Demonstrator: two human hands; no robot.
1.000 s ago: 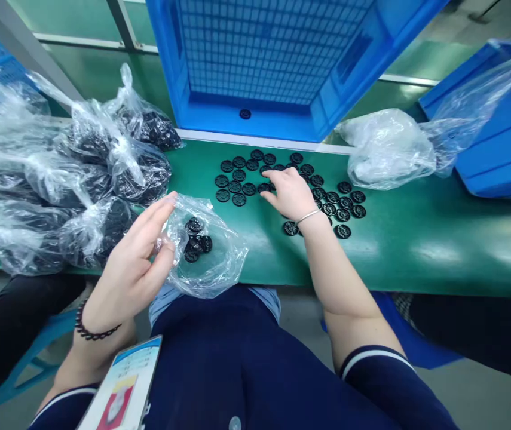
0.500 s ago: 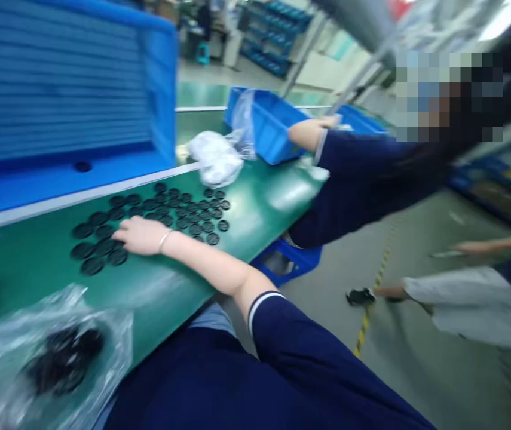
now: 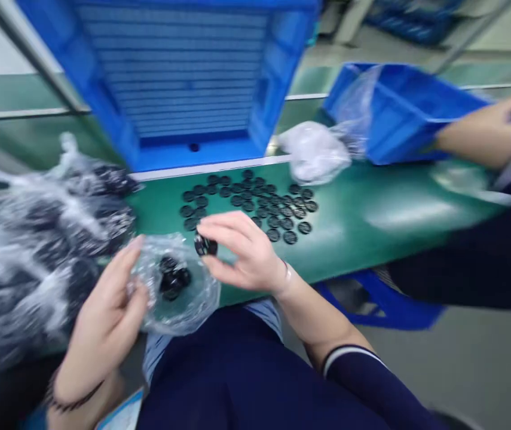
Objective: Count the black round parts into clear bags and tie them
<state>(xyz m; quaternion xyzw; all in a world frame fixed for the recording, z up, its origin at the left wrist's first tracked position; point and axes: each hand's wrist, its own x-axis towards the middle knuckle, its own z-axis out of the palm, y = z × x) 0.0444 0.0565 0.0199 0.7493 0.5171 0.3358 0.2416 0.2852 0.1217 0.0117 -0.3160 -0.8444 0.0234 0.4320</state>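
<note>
Since the earlier frame, the right hand point(image 3: 248, 251) has been moved from the table point(image 3: 372, 221) to the right rim of a clear bag point(image 3: 192, 312), left of the frame's centre. Several black discs point(image 3: 204, 245) are pinched together between its thumb and fingers. More discs point(image 3: 173, 279) are gathered inside the bag. By the bag's left side, the left hand point(image 3: 107, 304) is curved, thumb set apart from fingers; with the blur, whether plastic is gripped cannot be told for certain. Loose discs point(image 3: 274, 209) are spread across the table at mid-frame, below a blue crate point(image 3: 192, 65) in which one disc point(image 3: 194, 147) is seen. Filled bags point(image 3: 58, 239) are heaped at the left; at the upper right, another person's hand point(image 3: 479, 128) is seen beside a blue bin point(image 3: 416, 110).
</note>
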